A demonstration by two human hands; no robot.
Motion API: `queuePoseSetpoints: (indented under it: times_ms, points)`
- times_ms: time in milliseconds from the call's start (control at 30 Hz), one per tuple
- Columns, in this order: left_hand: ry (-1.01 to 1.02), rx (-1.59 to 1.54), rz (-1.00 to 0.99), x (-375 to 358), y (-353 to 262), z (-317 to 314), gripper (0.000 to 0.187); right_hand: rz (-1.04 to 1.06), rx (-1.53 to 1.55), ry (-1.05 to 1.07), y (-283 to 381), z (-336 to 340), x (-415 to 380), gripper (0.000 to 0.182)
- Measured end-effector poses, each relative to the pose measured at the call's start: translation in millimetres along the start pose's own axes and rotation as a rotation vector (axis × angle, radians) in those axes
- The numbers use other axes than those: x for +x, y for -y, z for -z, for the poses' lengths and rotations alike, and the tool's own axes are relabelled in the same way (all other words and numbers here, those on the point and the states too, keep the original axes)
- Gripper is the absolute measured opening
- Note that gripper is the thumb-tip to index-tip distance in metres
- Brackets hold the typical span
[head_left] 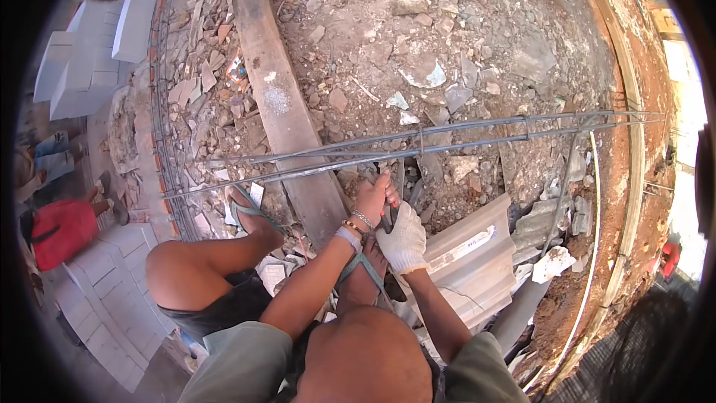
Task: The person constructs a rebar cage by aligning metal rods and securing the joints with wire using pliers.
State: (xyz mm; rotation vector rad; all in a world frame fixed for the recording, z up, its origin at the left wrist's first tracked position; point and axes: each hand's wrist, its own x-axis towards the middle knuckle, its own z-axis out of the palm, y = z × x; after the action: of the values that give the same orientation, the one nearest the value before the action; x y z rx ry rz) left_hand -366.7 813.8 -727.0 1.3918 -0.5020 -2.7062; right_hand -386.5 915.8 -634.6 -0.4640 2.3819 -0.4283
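Long steel rebars (440, 147), joined by stirrups, lie across the ground and over a wooden plank (281, 116). Just below the bars, my left hand (371, 198), bare and with bracelets at the wrist, is closed beside the right one. What its fingers hold is too small to make out. My right hand (403, 240) wears a white knitted glove and is closed around the handles of a dark tool (387, 218), seemingly pliers. The tool's tip is partly hidden between the hands. Both hands are above my sandalled foot (374, 260).
Broken tiles and rubble (429, 75) cover the ground. A corrugated sheet (466, 261) lies at the right of my legs. Pale blocks (112, 283) are stacked at the left, near a person in red (63, 231). A long timber (632, 172) borders the right side.
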Motion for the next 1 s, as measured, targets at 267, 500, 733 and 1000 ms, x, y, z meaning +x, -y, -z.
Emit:
queuePoseSetpoints:
  times_ms: [267,500,733,1000]
  points:
    - [-0.25,0.233,-0.025,-5.5,-1.7,-9.9,0.042,-0.177,0.085,0.12,-2.6,-7.1,-10.3,0.041]
    - [-0.272,0.507,-0.062,-15.1,-11.9,-13.9,0.043,-0.175,0.103,0.214,-6.2,7.7,-4.0,0.045]
    - [-0.261,0.498,-0.471,-13.5,-11.1,17.4,0.047,-0.085,-0.095,0.031,-16.1,-4.1,-5.3,0.056]
    - [-0.287,0.654,-0.517,-20.0,-19.8,-2.5,0.042,0.182,-0.024,-0.211,-21.0,-13.6,-11.5,0.046]
